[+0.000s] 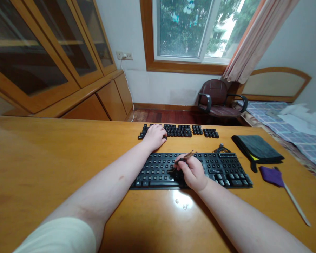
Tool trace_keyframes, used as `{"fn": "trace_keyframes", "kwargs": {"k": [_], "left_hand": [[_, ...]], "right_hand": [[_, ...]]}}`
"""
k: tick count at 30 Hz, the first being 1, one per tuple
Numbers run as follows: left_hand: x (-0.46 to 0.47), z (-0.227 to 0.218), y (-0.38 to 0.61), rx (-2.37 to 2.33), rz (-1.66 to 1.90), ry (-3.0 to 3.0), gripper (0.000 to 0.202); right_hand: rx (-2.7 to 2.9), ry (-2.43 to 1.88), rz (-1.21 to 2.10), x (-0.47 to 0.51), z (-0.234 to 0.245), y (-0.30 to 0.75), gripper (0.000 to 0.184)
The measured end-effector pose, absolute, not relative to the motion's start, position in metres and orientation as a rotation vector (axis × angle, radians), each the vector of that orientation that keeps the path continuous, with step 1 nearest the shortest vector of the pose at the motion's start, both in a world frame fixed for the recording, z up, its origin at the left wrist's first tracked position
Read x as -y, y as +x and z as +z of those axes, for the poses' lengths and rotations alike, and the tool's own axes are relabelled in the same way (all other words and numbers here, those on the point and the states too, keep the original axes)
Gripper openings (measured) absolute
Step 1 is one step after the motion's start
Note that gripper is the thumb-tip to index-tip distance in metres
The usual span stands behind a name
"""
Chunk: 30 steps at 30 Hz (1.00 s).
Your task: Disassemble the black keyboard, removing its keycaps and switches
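A black keyboard (158, 183) lies on the wooden table, most of its keycaps off and the switch stems bare. My right hand (193, 172) is closed over its middle, gripping a thin dark tool with a brown end (191, 154) that sticks up past the fingers. The tool's lower part is mostly hidden. Beyond the keyboard, a line of loose black keycaps (177, 130) runs along the table's far edge. My left hand (155, 136) rests on the left part of that line, with thumb and finger closed about a black keycap (165, 137).
Right of the keyboard lie a folded dark grey cloth (256, 147) and a purple cloth piece (271, 176) with a pale stick (296, 203). A coiled cable (221, 149) sits behind the keyboard. Small wet-looking spots (184, 206) mark the table (68, 158) in front.
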<state>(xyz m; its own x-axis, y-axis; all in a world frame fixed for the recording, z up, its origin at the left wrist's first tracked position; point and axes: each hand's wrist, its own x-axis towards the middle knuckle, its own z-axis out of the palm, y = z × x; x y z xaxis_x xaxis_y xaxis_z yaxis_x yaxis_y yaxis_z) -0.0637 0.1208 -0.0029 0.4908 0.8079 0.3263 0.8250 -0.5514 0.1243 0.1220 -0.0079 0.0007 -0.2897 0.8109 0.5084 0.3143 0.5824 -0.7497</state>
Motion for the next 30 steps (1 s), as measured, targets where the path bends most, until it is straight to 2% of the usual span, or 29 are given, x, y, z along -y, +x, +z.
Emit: {"fn": "trace_keyframes", "kwargs": {"k": [16, 30], "left_hand": [[-0.1205, -0.0014, -0.0621, 1.521, -0.556, -2.649, 0.010], [-0.1189, 0.0007, -0.0628, 1.538, -0.564, -2.644, 0.016]], "right_hand": [[1.856, -0.916, 0.674, 0.0085, 0.0008, 0.1227, 0.018], [1.879, -0.908, 0.647, 0.0085, -0.0002, 0.1225, 0.018]]}}
